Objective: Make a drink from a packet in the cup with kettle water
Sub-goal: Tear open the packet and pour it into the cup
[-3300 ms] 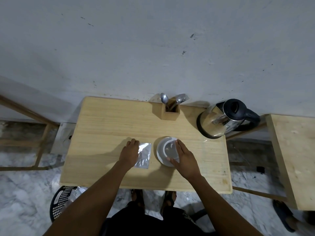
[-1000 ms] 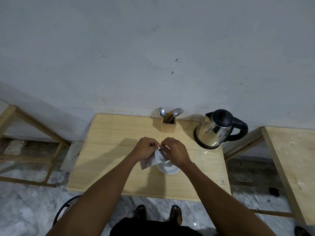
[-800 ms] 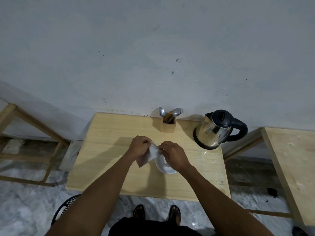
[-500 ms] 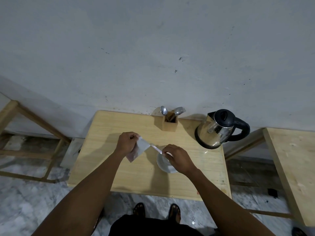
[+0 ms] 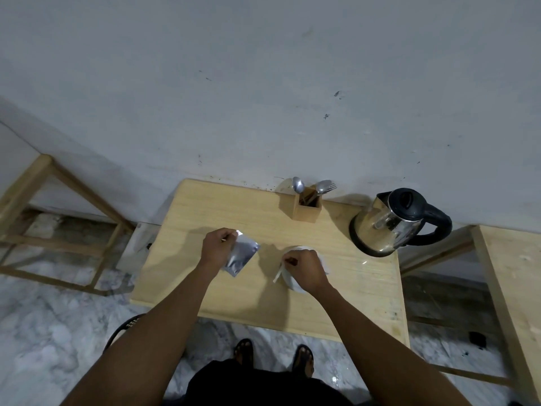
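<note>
My left hand (image 5: 217, 247) pinches a silver foil packet (image 5: 241, 254) by its top corner, above the wooden table (image 5: 251, 300). My right hand (image 5: 303, 269) is closed on a thin torn-off strip (image 5: 278, 274) of the packet, which hangs down at its left side. That hand hovers over a white cup (image 5: 323, 259) and hides most of it. A steel kettle (image 5: 388, 222) with a black lid and handle stands at the table's back right, apart from both hands.
A wooden holder (image 5: 306, 208) with spoons and a fork stands at the table's back edge by the wall. A second wooden table (image 5: 515, 276) is to the right, a wooden frame (image 5: 55, 189) to the left. A black basket (image 5: 123, 329) sits on the floor below the table.
Both hands lifted the packet and tore its top edge. They have since drawn apart, left with the packet, right with the strip, which is now free of the packet.
</note>
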